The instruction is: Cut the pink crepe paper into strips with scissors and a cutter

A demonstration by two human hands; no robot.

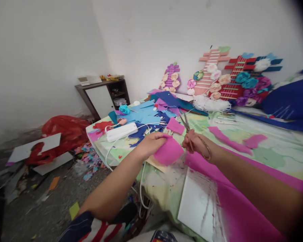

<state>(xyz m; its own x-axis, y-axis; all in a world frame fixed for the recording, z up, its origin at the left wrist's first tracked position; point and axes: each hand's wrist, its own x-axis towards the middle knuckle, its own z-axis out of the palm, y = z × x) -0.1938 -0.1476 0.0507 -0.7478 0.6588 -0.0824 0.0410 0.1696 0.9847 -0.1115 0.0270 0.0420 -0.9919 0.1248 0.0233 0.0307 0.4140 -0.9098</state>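
Between the thumb and fingers of my left hand point(151, 144) is a piece of bright pink paper or felt point(169, 153), hanging near the table's front edge. My right hand point(197, 144) grips a pair of scissors point(186, 122) by gold-coloured handles, blades pointing up and away from me. The scissors are just right of the pink piece, apart from it. Behind my hands lies a smaller pink piece point(175, 125). A long pink sheet point(232, 188) runs under my right forearm, partly over a white board point(195, 201).
A white power strip point(122, 131) with cords and several blue scraps point(143, 112) cover the table's left part. Guitar-shaped crafts with flowers point(212, 72) lean on the wall by white string point(212, 103). Left of the table are a red bag point(65, 131) and a low cabinet point(98, 101).
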